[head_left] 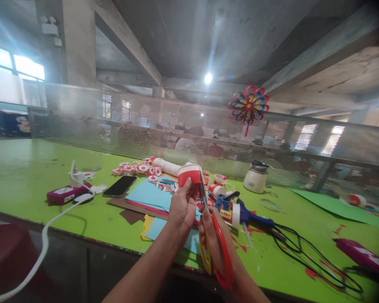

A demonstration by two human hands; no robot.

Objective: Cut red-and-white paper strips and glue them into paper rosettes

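My left hand [181, 206] is closed on a curled strip of red and white paper [189, 173], held up over the green table [25, 176]. My right hand [213, 235] grips scissors [216, 244] with red and yellow handles. Their blades point up and meet the lower right edge of the paper. Sheets of blue, red, yellow and brown paper [148, 195] lie on the table just under my hands.
A phone [119, 186], a purple power bank [65, 194] with a white cable, several red and white paper discs [135, 168], a blue glue gun [251, 215] with black cords, tape rolls and a white pot [255, 177] lie around. A mesh fence with a paper pinwheel [249, 105] stands behind.
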